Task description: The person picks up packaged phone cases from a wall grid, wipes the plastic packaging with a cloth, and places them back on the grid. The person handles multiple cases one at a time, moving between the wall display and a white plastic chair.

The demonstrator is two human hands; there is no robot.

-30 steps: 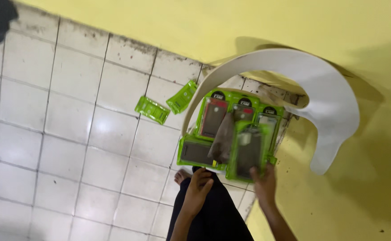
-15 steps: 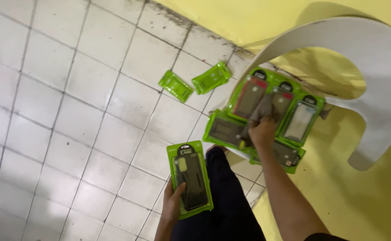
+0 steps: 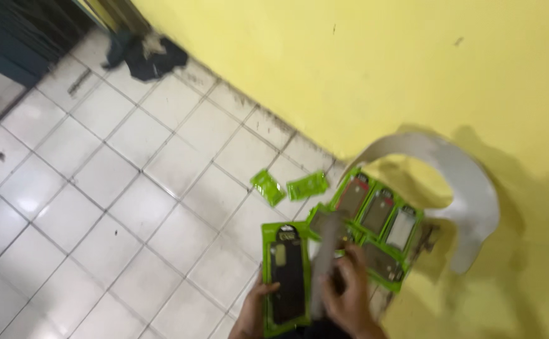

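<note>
Half a second ago the right hand was out over the spread by the wall; it has since come back to the lap with a case, and the view has swung up to take in more wall.

The left hand (image 3: 254,312) is curled round the lower edge of a flat green rectangular pack with a dark phone case inside (image 3: 286,276), thumb on its front. The right hand (image 3: 348,290) is closed on a loose grey phone case (image 3: 326,257), too blurred to make out the grip exactly. The grey case stands on end just beside the green pack, edges nearly touching.

Behind the hands, a spread of green case packs (image 3: 381,216) lies on the floor against the yellow wall (image 3: 362,63), under a curved white plastic piece (image 3: 469,188). Two small green wrappers (image 3: 290,187) lie apart on the white tiled floor (image 3: 99,188), and a dark rag (image 3: 149,55) sits in the far corner.

To my eye the hold on the grey case looks light: a knock against the pack could drop it onto the grimy tiles. The packs by the wall overlap loosely and could slide if brushed.
</note>
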